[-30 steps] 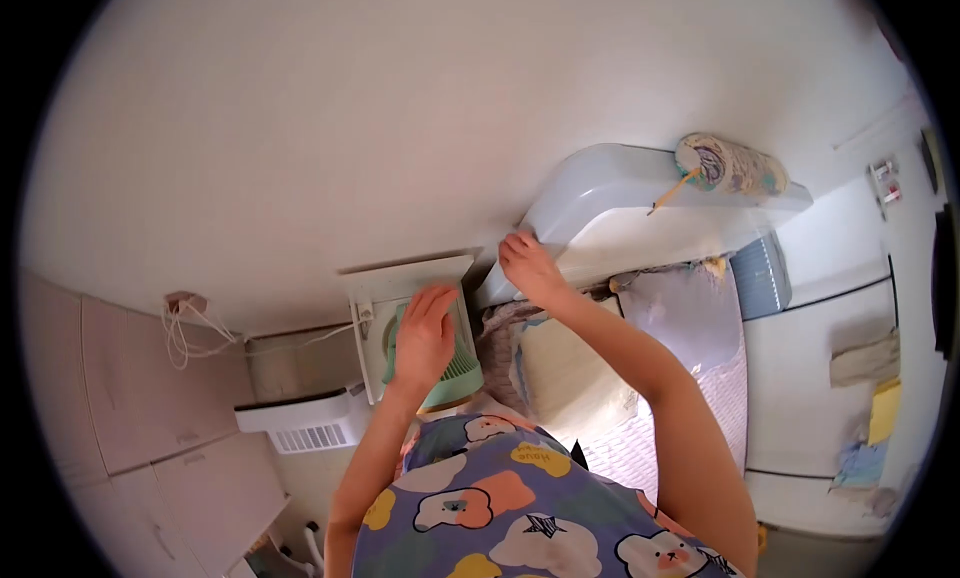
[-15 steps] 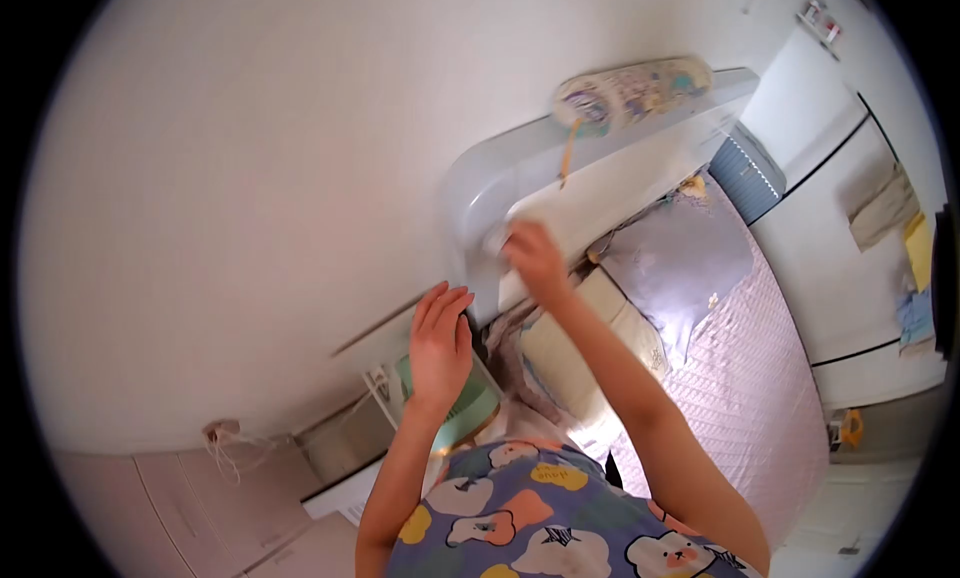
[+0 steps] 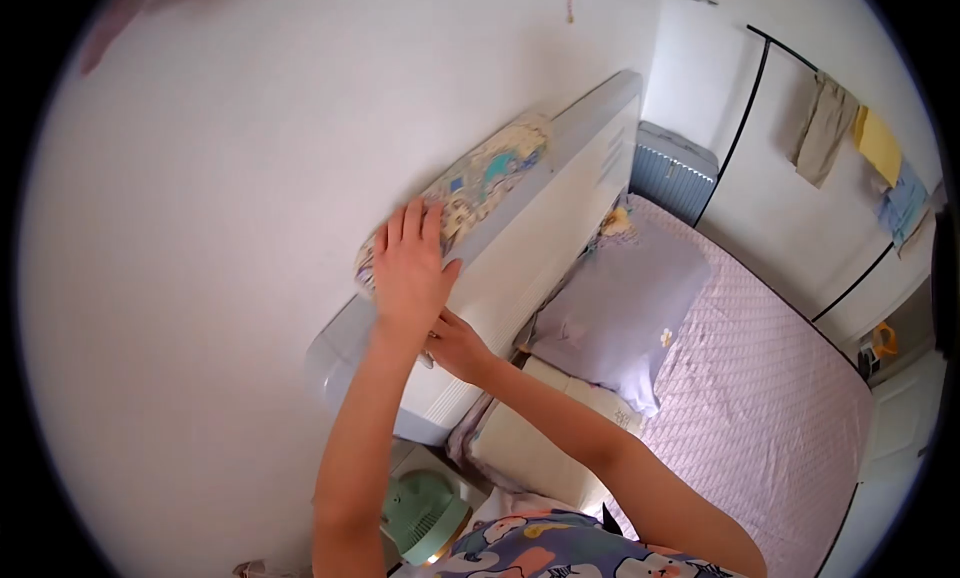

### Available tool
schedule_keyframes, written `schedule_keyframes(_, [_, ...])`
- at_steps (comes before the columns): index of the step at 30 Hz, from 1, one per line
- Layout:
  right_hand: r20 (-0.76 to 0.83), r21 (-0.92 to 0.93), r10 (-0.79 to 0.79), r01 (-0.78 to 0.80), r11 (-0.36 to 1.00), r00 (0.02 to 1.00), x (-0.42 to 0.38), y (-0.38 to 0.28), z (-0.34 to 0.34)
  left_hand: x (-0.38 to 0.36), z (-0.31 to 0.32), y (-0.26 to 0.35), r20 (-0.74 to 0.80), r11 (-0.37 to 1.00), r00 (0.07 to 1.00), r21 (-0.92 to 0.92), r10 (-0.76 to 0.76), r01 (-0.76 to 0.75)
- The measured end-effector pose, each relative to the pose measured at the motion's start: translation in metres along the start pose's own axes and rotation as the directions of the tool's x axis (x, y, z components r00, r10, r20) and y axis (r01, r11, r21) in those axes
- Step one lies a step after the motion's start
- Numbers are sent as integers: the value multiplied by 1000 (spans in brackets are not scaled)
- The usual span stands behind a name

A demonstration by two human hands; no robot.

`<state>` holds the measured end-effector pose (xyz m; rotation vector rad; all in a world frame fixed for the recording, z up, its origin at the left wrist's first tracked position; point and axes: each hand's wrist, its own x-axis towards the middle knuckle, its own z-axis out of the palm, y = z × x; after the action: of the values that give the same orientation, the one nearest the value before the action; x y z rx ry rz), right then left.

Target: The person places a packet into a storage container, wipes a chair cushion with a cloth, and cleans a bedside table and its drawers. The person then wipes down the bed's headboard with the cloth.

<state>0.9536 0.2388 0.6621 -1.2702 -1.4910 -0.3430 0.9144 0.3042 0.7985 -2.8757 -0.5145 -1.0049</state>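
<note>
My left hand [image 3: 408, 263] lies on the near end of a long patterned roll [image 3: 488, 183], fingers slightly apart and stretched over its top. The roll, cream with blue and teal shapes, rests along the top edge of the grey and white headboard [image 3: 545, 243]. Just below, my right hand [image 3: 462, 348] is closed at the headboard's front, partly hidden behind my left wrist. A bit of something white [image 3: 426, 360] shows at its fingers, too small to make out.
Against the headboard lie a grey-purple pillow [image 3: 625, 298] and a cream pillow [image 3: 535, 438] on a pink quilted bed [image 3: 760, 378]. A green fan [image 3: 425, 513] stands at the near corner. Clothes [image 3: 828, 128] hang on a black rail; a blue-grey ribbed thing [image 3: 675, 178] stands beyond the headboard.
My left hand has gone from beside the headboard's near end onto the patterned roll. My right hand has moved in below it, still with something white. The view has shifted along the headboard.
</note>
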Motion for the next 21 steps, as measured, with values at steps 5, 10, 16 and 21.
schedule_keyframes(5, [13, -37, 85, -85, 996, 996, -4, 67, -45, 23, 9, -5, 149, 977, 981, 190, -126, 97])
schedule_keyframes(10, [-487, 74, 478, -511, 856, 731, 41, 105, -106, -31, -41, 0, 20, 978, 987, 134, -161, 157])
schedule_keyframes(16, [-229, -138, 63, -97, 986, 971, 77, 140, -106, -95, -91, -18, 25, 914, 948, 276, -317, 298])
schedule_keyframes(21, [-211, -296, 83, -145, 944, 974, 100, 207, -149, -91, -92, -31, 112, 926, 955, 298, -276, 233])
